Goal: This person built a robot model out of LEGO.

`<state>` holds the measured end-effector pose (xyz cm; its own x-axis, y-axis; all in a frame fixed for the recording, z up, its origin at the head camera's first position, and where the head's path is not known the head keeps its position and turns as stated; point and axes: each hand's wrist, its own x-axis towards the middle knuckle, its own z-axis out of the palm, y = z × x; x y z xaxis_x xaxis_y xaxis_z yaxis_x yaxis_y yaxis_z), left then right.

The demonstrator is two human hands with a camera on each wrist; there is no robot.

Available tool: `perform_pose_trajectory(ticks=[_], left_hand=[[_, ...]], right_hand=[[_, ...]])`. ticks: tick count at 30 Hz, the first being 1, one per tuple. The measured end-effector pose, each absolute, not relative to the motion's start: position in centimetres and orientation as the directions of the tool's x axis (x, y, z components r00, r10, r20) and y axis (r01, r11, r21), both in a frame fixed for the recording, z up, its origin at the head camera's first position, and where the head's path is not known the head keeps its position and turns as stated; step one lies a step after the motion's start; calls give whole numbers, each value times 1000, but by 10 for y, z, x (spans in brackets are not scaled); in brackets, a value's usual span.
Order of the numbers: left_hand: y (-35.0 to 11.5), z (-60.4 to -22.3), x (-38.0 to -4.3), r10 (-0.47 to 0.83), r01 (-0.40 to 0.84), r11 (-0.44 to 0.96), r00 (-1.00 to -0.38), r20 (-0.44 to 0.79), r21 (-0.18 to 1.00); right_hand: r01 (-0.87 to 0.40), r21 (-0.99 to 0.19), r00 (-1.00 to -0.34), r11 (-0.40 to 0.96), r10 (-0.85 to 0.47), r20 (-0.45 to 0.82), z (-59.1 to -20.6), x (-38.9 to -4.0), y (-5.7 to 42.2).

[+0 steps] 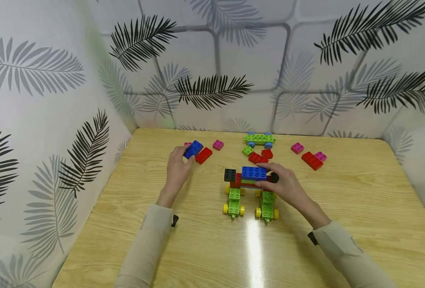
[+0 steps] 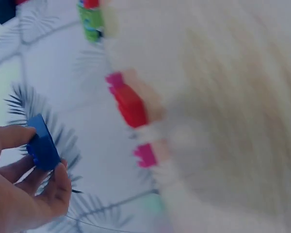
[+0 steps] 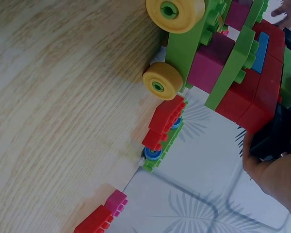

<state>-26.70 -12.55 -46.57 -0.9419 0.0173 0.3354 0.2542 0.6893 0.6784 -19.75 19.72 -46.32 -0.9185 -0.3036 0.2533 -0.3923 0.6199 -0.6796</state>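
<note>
My left hand (image 1: 177, 170) pinches a blue building brick (image 1: 193, 149) between thumb and fingers, above the far left of the table; the left wrist view shows the same blue brick (image 2: 44, 144) held clear of the surface. My right hand (image 1: 286, 186) grips the right end of a built block model (image 1: 246, 185), thumb in front and fingers behind. This model has a red beam, a blue brick (image 1: 254, 173) on top and black bricks at both ends. Two green wheeled bases (image 1: 234, 205) with yellow wheels (image 3: 163, 80) carry it.
A red brick (image 1: 203, 155) and a pink brick (image 1: 218, 145) lie beside my left hand. Behind the model stand a green base with blue wheels (image 1: 259, 139), a small green brick (image 1: 247, 150) and red bricks (image 1: 258, 158). Red (image 1: 311, 160) and pink bricks (image 1: 297, 148) lie farther right.
</note>
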Motion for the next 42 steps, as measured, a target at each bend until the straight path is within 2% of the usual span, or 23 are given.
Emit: perform_pose_trajectory(ticks=[9, 15, 23, 30, 42], left_hand=[[-90, -442, -245, 257, 507, 538, -860, 442, 673], [-67, -431, -233, 432, 610, 453, -788, 439, 650], [-44, -425, -227, 630, 720, 350, -655, 418, 600], [-35, -426, -229, 690, 744, 377, -623, 369, 551], [-30, -419, -232, 744, 757, 430, -606, 282, 493]], right_hand=[[-355, -716, -933, 601, -279, 228, -467, -196, 196], [-343, -731, -937, 590, -274, 218, -466, -196, 197], [-393, -738, -917, 549, -290, 273, -467, -198, 197], [-420, -729, -906, 541, -296, 303, -469, -200, 198], [-396, -724, -917, 565, -278, 285, -466, -197, 198]])
